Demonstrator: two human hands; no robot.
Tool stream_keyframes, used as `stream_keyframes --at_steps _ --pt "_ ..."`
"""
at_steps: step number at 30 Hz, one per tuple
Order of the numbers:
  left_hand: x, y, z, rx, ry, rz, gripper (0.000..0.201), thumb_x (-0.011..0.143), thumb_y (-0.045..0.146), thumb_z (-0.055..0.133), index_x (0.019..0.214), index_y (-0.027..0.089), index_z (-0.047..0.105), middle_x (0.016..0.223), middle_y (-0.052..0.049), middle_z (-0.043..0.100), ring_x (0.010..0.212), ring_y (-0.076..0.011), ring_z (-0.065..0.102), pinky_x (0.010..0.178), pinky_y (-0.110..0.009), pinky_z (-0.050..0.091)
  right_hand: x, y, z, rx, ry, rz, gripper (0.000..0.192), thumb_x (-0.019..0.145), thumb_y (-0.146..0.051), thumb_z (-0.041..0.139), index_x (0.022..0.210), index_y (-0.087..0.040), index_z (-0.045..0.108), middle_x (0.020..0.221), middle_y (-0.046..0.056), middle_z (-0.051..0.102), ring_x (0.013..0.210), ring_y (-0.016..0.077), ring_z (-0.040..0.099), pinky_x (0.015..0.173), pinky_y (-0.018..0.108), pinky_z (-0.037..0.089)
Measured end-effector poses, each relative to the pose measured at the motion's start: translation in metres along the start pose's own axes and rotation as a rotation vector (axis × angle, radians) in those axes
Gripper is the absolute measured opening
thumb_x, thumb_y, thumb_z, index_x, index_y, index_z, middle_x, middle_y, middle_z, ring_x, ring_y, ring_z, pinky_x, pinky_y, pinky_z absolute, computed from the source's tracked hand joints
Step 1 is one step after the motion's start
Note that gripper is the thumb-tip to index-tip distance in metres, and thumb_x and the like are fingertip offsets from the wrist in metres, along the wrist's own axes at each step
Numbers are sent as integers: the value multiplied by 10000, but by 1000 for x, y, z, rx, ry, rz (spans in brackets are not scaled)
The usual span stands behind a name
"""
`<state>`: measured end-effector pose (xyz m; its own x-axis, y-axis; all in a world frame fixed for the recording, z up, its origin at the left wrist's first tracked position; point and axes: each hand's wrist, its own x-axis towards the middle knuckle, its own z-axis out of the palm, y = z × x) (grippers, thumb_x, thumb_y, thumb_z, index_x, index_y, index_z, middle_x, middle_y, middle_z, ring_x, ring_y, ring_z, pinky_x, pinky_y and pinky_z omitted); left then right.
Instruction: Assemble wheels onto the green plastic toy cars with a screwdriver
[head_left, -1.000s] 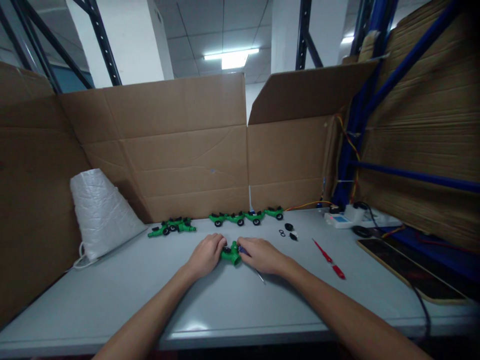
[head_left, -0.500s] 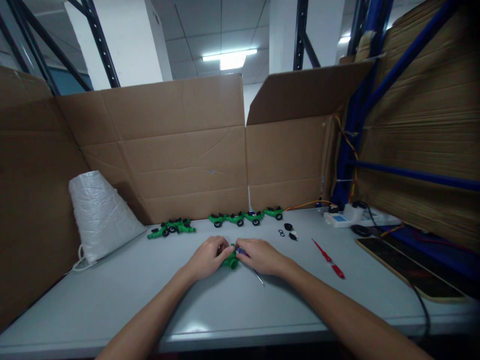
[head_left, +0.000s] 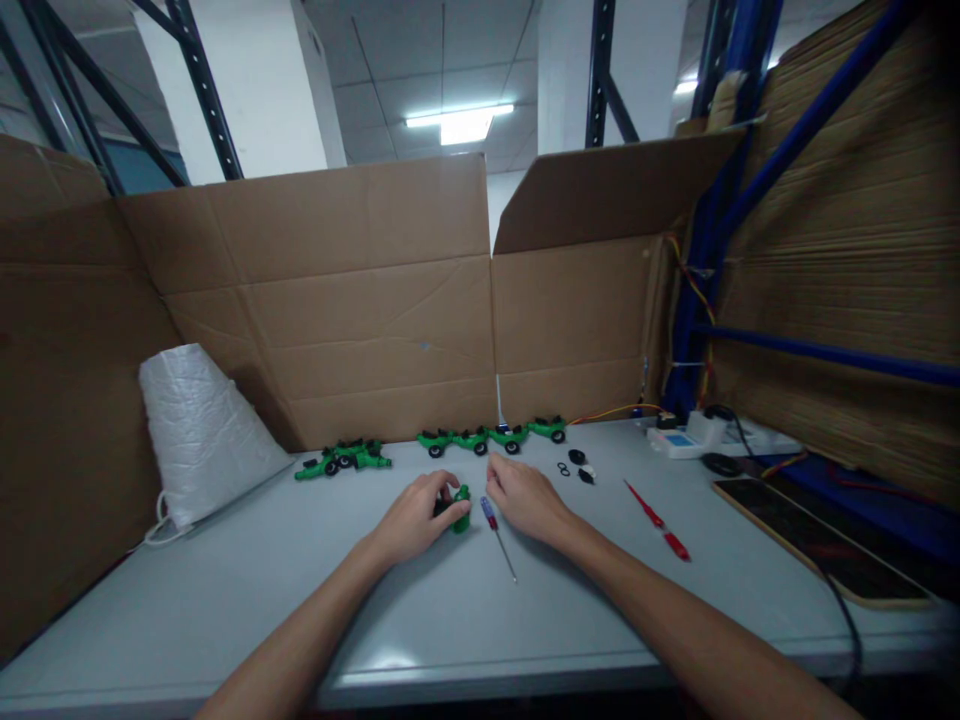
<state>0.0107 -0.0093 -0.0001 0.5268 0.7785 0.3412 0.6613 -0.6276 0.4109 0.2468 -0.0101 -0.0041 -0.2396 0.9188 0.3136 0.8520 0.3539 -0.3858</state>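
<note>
My left hand (head_left: 420,515) is closed around a green toy vehicle body (head_left: 462,508), held low over the table; the fingers cover much of it. Just right of it, a small screwdriver (head_left: 490,516) with a blue and red handle lies on the table, its tip toward me. My right hand (head_left: 521,493) is beside and beyond that screwdriver, apart from it. Its fingers are curled together, and whatever may be in them is hidden.
Several green toy vehicles (head_left: 471,441) line the back, with more piled (head_left: 345,456) to their left. Small black parts (head_left: 577,457) and a red screwdriver (head_left: 656,520) lie at right. A white bag (head_left: 206,435), power strip (head_left: 720,435) and dark flat panel (head_left: 817,540) flank the table.
My right hand has let go of the small screwdriver and moved slightly up and away; the screwdriver now lies on the table. The green toy body has turned in my left hand.
</note>
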Motion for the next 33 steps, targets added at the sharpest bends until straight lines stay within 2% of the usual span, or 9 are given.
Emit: stream_keyframes --at_steps 18,33 --pt "-1 0 2 -37 -13 29 400 1048 534 561 1292 226 633 1075 -80 711 985 -245 656 906 -344 507 2 6 7 -15 -32 -30 175 1039 -162 438 1070 -209 604 1043 80 743 908 220 643 739 308 301" --pt "0 -3 3 -47 -14 37 425 1046 552 563 1307 224 631 1077 -82 701 993 -249 653 914 -354 507 4 16 15 58 -18 -83 220 1027 -106 410 1049 -217 598 1032 48 665 868 191 560 741 272 301"
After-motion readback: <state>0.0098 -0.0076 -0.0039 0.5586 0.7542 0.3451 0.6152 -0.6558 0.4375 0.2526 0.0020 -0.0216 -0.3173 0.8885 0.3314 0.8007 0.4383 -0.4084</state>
